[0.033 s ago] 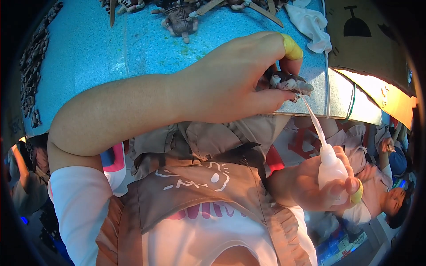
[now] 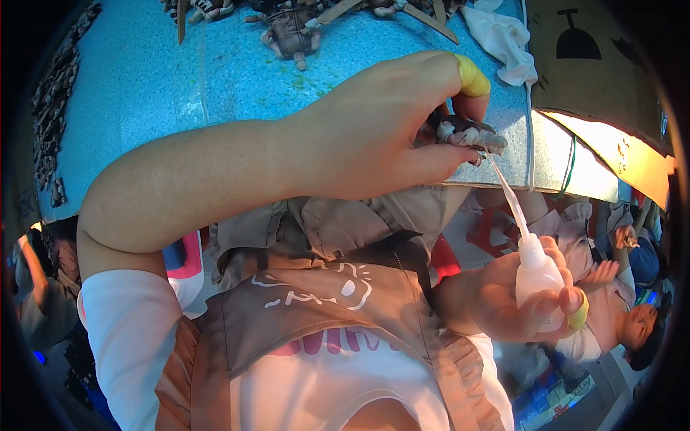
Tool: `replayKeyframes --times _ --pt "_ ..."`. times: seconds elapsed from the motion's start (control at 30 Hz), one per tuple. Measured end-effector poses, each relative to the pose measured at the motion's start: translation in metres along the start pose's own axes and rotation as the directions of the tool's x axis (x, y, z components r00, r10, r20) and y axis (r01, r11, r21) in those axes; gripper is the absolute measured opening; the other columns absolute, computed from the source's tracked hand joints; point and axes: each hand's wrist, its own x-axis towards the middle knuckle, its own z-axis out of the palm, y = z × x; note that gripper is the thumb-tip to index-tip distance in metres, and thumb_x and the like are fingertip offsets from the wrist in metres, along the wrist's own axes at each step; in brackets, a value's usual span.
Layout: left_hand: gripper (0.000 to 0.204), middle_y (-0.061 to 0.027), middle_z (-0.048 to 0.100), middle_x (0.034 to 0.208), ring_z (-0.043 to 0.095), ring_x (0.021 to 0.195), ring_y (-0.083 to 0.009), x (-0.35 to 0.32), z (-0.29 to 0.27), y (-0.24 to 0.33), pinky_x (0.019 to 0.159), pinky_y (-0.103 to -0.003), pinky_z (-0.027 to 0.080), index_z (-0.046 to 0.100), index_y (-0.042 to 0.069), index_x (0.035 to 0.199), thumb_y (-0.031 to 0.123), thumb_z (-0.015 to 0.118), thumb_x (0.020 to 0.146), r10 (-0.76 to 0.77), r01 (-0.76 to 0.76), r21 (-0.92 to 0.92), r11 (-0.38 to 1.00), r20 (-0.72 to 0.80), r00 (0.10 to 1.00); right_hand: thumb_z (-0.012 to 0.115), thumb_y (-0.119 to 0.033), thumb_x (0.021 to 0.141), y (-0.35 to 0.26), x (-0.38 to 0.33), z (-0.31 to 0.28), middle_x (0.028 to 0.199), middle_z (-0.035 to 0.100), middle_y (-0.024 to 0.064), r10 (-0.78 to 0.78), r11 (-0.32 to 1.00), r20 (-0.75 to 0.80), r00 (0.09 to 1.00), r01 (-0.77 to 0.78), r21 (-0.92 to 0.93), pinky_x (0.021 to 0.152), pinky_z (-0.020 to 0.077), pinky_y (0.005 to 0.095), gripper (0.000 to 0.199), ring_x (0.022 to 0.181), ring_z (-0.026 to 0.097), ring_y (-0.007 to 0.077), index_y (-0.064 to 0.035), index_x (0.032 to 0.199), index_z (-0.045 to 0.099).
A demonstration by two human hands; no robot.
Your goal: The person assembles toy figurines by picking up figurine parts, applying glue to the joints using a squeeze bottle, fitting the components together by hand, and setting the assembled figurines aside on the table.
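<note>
Pinched between the thumb and fingers of my left hand (image 2: 388,126) is a small brown and pale pink figurine (image 2: 471,134), held near the table's right-hand edge. Yellow tape or a finger cover wraps one finger of that hand. My right hand (image 2: 503,305), lower right, is closed around a white squeeze bottle (image 2: 537,276) and also has a yellow finger covering. The bottle's long thin nozzle points up and left; its tip is at the figurine's underside, and whether it touches I cannot tell. My left fingers hide part of the figurine.
On the blue speckled table (image 2: 144,115) lie a similar brown figurine (image 2: 291,36), wooden sticks (image 2: 431,25) and a row of small dark pieces (image 2: 54,122). A crumpled white cloth (image 2: 503,43) is beside a cardboard box (image 2: 596,79). A co-worker (image 2: 611,316) is at the right.
My hands, the figurine and the bottle look unchanged. At the right, the co-worker's hand has shifted slightly, with its fingers now more stretched out.
</note>
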Motion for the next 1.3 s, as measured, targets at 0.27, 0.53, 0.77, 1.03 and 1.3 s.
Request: replayKeyframes --times 0.27,0.53,0.77,1.03,1.3 --pt "0.032 -0.0102 0.053 0.085 0.054 0.077 -0.0258 0.000 0.000 0.001 0.066 -0.034 0.045 0.050 0.005 0.096 0.014 0.068 0.072 -0.007 0.007 -0.011 1.000 0.010 1.000 0.067 -0.014 0.074 -0.003 0.005 -0.014 0.074 0.059 0.0133 0.058 0.997 0.163 0.985 -0.048 -0.061 0.069 0.0525 0.0395 0.021 0.063 0.058 0.0247 -0.0059 0.092 0.060" --pt "0.034 -0.0103 0.054 0.086 0.054 0.075 -0.0241 0.000 0.000 0.001 0.063 -0.033 0.046 0.050 0.004 0.097 0.016 0.069 0.073 -0.037 0.037 -0.051 0.998 0.015 0.999 0.066 -0.012 0.074 -0.006 0.007 -0.013 0.073 0.059 0.0130 0.106 0.994 0.161 0.981 -0.102 -0.036 0.070 0.0523 0.0404 0.019 0.062 0.058 0.0247 -0.0066 0.092 0.060" --pt "0.034 -0.0098 0.054 0.086 0.054 0.074 -0.0237 0.000 0.000 0.001 0.062 -0.032 0.046 0.050 0.004 0.098 0.016 0.069 0.073 -0.080 0.082 -0.105 0.991 0.024 0.997 0.064 -0.016 0.073 -0.001 0.004 -0.006 0.069 0.056 0.0141 -0.028 0.999 -0.106 0.994 0.030 0.023 0.063 0.0498 0.0365 0.021 0.059 0.056 0.0259 -0.0067 0.091 0.059" --pt "0.034 -0.0088 0.053 0.087 0.054 0.073 -0.0210 0.001 0.001 -0.002 0.060 -0.030 0.047 0.050 0.004 0.100 0.012 0.068 0.072 -0.059 0.062 -0.103 0.993 0.029 0.998 0.067 -0.012 0.071 0.002 0.004 0.000 0.073 0.057 0.0125 0.008 1.000 -0.128 0.992 -0.004 0.029 0.065 0.0518 0.0385 0.022 0.062 0.057 0.0251 -0.0036 0.090 0.058" --pt "0.033 -0.0084 0.054 0.086 0.055 0.072 -0.0203 0.000 0.000 -0.001 0.059 -0.030 0.047 0.051 0.005 0.099 0.013 0.069 0.073 -0.088 0.092 -0.119 0.989 0.034 0.996 0.067 -0.011 0.072 0.000 0.004 0.001 0.073 0.055 0.0106 0.023 1.000 -0.077 0.997 -0.022 0.015 0.065 0.0515 0.0398 0.022 0.063 0.058 0.0249 -0.0026 0.090 0.057"
